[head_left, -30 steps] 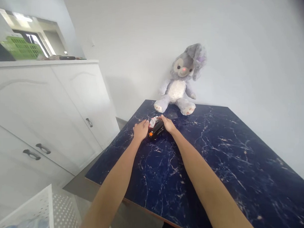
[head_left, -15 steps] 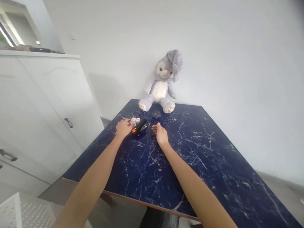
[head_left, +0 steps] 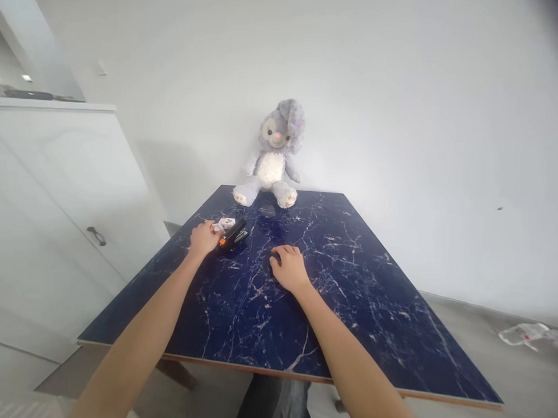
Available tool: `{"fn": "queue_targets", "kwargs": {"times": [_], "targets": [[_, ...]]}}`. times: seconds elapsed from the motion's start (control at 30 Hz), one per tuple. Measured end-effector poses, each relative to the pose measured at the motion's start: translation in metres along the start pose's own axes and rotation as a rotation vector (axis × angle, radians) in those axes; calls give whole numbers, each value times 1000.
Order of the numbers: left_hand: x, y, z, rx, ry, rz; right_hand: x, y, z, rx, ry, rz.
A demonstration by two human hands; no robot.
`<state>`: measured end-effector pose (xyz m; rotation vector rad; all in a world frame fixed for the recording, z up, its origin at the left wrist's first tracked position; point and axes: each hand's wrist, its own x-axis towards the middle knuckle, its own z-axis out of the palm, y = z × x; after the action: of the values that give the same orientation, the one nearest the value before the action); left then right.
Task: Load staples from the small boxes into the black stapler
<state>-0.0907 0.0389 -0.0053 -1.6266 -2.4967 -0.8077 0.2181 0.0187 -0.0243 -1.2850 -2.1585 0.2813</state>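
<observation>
At the left of the blue table, my left hand (head_left: 203,238) has its fingers closed around a small red-and-white box (head_left: 217,228), partly hidden by them. Just behind it is a second small white box (head_left: 227,222). A black stapler (head_left: 235,233) with an orange end lies right beside these boxes, its jaw pointing away to the right. My right hand (head_left: 290,268) rests palm down near the table's middle, fingers curved and thumb apart, holding nothing.
A grey plush rabbit (head_left: 272,157) sits at the back of the dark blue marbled table (head_left: 349,297), against the wall. White cabinets (head_left: 54,225) stand to the left. Clear plastic packaging (head_left: 524,333) lies on the floor at right.
My right hand has drawn back from near the stapler toward me and turned palm down. My left hand stays at the small box. The view has swung to the right.
</observation>
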Motion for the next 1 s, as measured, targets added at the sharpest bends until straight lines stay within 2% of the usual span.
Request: {"fn": "queue_targets", "kwargs": {"times": [0.1, 0.17, 0.2, 0.23, 0.27, 0.37, 0.43, 0.47, 0.53, 0.63, 0.77, 0.83, 1.0], "targets": [[-5, 6, -12, -18, 267, 6, 2, 6, -3, -121, -22, 74], [-15, 22, -17, -103, 460, 136, 6, 13, -7, -184, 18, 165], [-23, 34, -17, -149, 502, 233, 8, 16, -9, -207, 48, 205], [-34, 49, -14, -181, 492, 327, 10, 19, -10, -224, 74, 235], [-47, 66, -9, -196, 426, 426, 12, 22, -11, -236, 86, 256], [-86, 110, 20, -121, 14, 703, 13, 28, -9, -261, -8, 246], [-103, 125, 39, -54, -177, 753, 11, 30, -6, -278, -101, 205], [-108, 127, 45, -34, -223, 759, 10, 31, -4, -289, -122, 189], [-110, 128, 50, -7, -250, 760, 9, 30, -2, -314, -105, 179], [-107, 135, 48, 45, -196, 737, 7, 27, -5, -344, -60, 154], [-105, 163, 49, 119, -87, 586, 7, 26, -15, -339, -79, 116], [-103, 173, 54, 117, -74, 520, 8, 29, -20, -328, -86, 119], [-92, 166, 67, 111, -111, 540, 9, 46, -29, -293, -222, -14]]}}
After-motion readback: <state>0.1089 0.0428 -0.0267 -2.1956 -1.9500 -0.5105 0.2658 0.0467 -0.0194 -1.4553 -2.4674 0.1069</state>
